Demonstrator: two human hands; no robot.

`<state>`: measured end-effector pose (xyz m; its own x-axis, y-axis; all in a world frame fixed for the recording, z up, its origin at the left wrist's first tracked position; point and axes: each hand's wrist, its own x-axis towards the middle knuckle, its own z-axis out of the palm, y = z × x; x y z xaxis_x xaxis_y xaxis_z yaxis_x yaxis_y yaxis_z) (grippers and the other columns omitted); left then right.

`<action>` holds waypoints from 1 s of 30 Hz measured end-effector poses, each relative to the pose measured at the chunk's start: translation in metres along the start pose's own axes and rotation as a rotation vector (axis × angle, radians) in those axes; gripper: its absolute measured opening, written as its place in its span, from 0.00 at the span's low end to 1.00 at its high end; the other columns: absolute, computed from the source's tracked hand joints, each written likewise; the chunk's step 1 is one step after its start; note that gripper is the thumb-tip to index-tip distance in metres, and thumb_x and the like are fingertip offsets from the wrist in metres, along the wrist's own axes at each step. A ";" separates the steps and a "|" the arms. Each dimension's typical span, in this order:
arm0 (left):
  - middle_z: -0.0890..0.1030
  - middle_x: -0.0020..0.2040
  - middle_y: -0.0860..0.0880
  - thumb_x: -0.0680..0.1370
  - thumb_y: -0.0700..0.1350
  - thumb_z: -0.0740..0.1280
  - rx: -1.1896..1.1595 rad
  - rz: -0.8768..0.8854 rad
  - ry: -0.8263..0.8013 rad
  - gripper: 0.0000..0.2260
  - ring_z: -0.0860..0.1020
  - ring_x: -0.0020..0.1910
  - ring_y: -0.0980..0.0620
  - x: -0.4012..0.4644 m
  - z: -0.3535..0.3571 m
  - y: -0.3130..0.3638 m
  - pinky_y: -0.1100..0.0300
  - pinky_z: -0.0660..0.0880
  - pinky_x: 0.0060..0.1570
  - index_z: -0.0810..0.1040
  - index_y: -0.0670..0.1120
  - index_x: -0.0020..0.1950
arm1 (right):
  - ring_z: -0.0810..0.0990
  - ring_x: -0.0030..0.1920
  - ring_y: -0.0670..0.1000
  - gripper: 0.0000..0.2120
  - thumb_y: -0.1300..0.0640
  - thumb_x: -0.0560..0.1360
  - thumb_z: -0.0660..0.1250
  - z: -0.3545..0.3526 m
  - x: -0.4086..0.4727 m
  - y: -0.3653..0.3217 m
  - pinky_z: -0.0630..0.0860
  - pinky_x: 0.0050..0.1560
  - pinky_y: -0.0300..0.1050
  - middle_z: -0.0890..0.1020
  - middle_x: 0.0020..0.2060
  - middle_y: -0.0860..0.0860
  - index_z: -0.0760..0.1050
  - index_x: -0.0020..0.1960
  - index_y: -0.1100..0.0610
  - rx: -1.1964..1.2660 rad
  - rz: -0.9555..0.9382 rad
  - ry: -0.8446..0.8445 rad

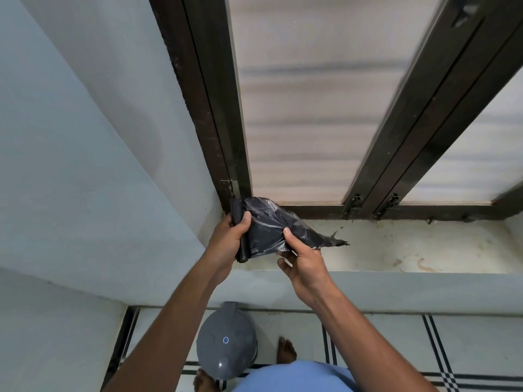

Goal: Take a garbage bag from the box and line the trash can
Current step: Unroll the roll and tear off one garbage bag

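A black roll of garbage bags (240,239) is upright in my left hand (229,236), which grips it above the window sill. One black garbage bag (271,224) is partly unrolled from it, its loose torn end trailing right over the sill. My right hand (300,258) pinches that bag between thumb and fingers. The grey trash can (226,343) stands on the floor below, between my bare feet, with its lid down. No box is in view.
A stained white window sill (410,247) runs to the right under a dark-framed window (311,108). A pale blue wall (85,165) fills the left. The floor (382,343) is white tile with black stripes.
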<state>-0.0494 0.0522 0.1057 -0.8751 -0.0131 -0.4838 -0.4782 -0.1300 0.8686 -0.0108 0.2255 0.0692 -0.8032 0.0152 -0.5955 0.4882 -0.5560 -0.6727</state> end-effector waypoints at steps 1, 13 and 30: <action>0.86 0.68 0.51 0.85 0.59 0.68 0.009 0.010 0.017 0.20 0.84 0.66 0.47 -0.001 -0.001 0.000 0.44 0.81 0.69 0.78 0.53 0.75 | 0.82 0.41 0.46 0.11 0.51 0.82 0.79 -0.002 0.000 0.001 0.77 0.43 0.43 0.88 0.47 0.50 0.87 0.62 0.54 0.006 -0.008 0.012; 0.86 0.67 0.49 0.87 0.58 0.64 -0.020 0.090 -0.060 0.17 0.84 0.68 0.45 -0.005 -0.005 0.006 0.44 0.82 0.66 0.81 0.53 0.72 | 0.83 0.46 0.49 0.16 0.44 0.77 0.83 0.009 -0.020 0.011 0.77 0.48 0.46 0.86 0.52 0.49 0.82 0.56 0.51 -0.083 0.109 -0.169; 0.88 0.63 0.47 0.87 0.54 0.67 -0.030 0.040 0.030 0.16 0.85 0.65 0.43 -0.007 -0.019 0.012 0.49 0.83 0.60 0.84 0.47 0.69 | 0.80 0.37 0.47 0.12 0.50 0.80 0.81 0.002 -0.020 0.014 0.76 0.42 0.43 0.85 0.43 0.48 0.78 0.50 0.51 0.035 0.011 0.021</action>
<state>-0.0477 0.0318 0.1177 -0.8907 -0.0482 -0.4520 -0.4399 -0.1587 0.8839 0.0115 0.2163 0.0727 -0.7901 0.0265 -0.6124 0.4844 -0.5853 -0.6502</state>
